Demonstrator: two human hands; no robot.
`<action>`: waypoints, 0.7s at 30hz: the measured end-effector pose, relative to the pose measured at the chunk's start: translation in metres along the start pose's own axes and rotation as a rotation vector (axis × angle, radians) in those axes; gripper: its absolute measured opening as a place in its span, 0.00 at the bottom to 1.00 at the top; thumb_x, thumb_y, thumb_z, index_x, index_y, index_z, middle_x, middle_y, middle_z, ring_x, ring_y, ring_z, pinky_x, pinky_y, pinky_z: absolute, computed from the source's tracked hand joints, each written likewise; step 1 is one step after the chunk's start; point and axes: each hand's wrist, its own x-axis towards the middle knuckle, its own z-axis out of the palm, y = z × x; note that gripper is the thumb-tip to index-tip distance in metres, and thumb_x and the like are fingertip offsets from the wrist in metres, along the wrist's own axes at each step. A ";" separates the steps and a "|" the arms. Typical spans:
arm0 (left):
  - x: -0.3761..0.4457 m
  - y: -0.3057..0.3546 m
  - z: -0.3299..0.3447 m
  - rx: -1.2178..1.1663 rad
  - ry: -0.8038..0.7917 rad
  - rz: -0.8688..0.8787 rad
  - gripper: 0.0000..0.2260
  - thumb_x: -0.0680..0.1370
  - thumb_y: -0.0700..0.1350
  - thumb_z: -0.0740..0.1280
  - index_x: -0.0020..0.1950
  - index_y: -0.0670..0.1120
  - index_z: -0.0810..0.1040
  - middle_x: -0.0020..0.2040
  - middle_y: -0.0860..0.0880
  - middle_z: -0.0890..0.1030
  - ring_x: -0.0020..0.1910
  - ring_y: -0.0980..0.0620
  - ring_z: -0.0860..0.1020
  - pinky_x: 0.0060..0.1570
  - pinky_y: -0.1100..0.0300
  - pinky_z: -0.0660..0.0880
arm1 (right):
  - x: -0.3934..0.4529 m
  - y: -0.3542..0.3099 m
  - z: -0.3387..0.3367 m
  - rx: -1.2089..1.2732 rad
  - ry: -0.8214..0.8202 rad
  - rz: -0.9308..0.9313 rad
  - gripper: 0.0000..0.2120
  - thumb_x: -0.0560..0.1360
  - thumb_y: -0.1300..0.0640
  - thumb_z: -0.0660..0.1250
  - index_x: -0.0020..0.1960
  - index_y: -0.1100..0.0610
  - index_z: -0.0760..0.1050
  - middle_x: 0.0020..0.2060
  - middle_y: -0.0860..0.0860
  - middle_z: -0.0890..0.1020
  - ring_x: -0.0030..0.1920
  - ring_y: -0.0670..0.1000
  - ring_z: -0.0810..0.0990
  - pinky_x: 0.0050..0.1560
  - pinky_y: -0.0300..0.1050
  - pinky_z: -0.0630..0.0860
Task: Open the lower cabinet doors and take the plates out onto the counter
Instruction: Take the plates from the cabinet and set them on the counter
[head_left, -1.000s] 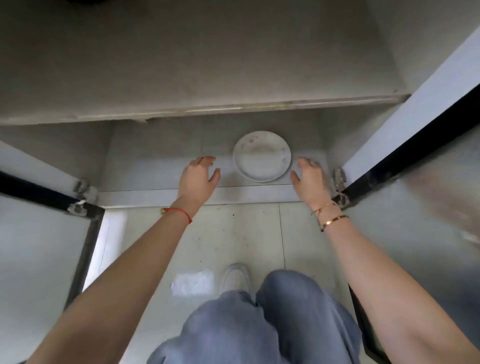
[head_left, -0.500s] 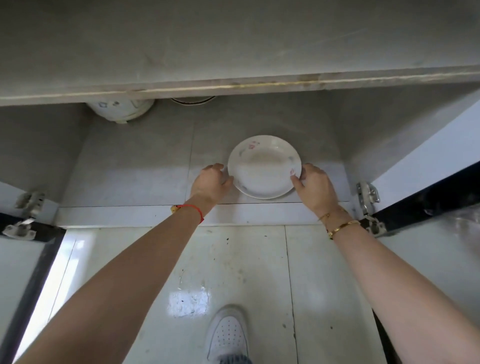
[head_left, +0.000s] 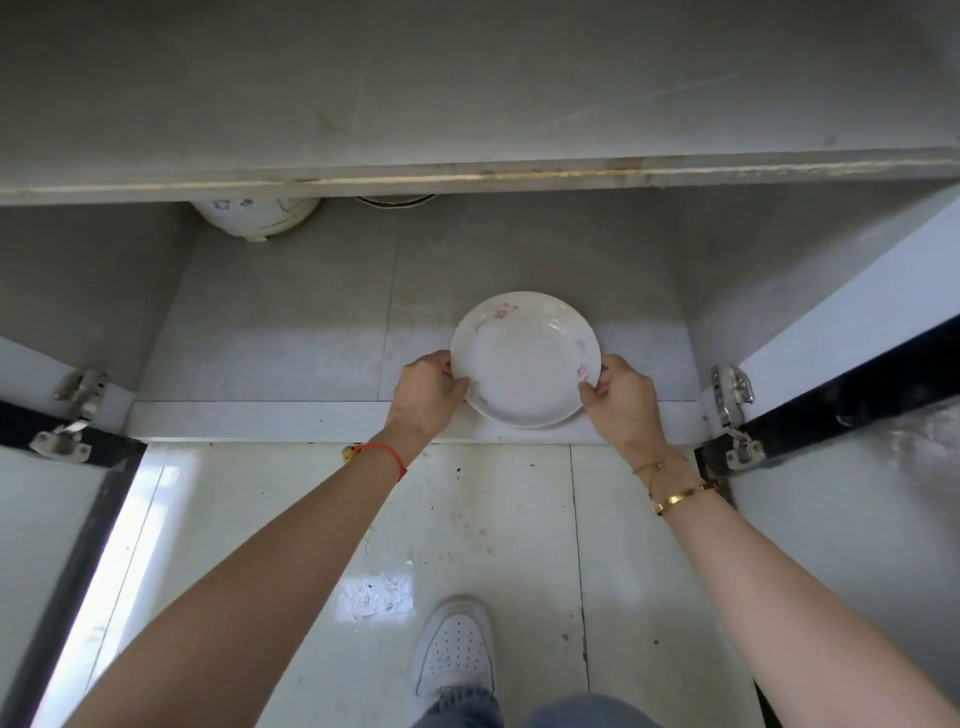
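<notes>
Setting: open lower cabinet (head_left: 291, 332), grey tiled shelf inside, both doors swung wide, counter (head_left: 467, 104) overhanging above.
Left hand (head_left: 426, 397): curled onto the plate's left rim, thumb over the edge, fingers out of sight beneath.
Right hand (head_left: 621, 402): same clamp on the right rim, so it's a two-handed hold.
Plate (head_left: 524, 358): white with small pink flowers, now pulled toward the shelf's front lip, near edge overhanging it (a second ago both hands were only reaching in, spread and empty; half a second ago they had just closed on it).
Lifted or sliding: cannot tell.
Meaning: doors done, first plate secured and coming out; the raise to the counter looks next.
Further back: white pot (head_left: 254, 215) and a dark-rimmed dish (head_left: 395, 200), mostly hidden under the counter edge.
</notes>
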 end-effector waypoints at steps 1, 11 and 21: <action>-0.011 -0.001 -0.004 -0.028 0.020 0.013 0.07 0.75 0.39 0.68 0.50 0.38 0.80 0.46 0.43 0.84 0.45 0.47 0.80 0.43 0.65 0.73 | -0.007 -0.003 -0.001 0.018 -0.007 0.003 0.13 0.74 0.59 0.68 0.56 0.63 0.76 0.43 0.58 0.84 0.45 0.57 0.81 0.43 0.40 0.72; -0.087 -0.001 -0.053 -0.098 0.105 0.080 0.11 0.76 0.43 0.69 0.58 0.46 0.80 0.51 0.52 0.84 0.47 0.57 0.78 0.49 0.69 0.71 | -0.076 -0.047 -0.035 0.090 -0.011 -0.087 0.11 0.73 0.61 0.68 0.55 0.58 0.76 0.38 0.52 0.83 0.39 0.54 0.81 0.43 0.46 0.78; -0.183 0.076 -0.172 -0.149 0.039 0.012 0.12 0.74 0.43 0.70 0.58 0.49 0.81 0.50 0.55 0.84 0.47 0.58 0.80 0.51 0.76 0.70 | -0.168 -0.150 -0.140 0.105 -0.024 -0.029 0.10 0.72 0.63 0.69 0.54 0.60 0.77 0.34 0.49 0.80 0.35 0.51 0.79 0.36 0.42 0.76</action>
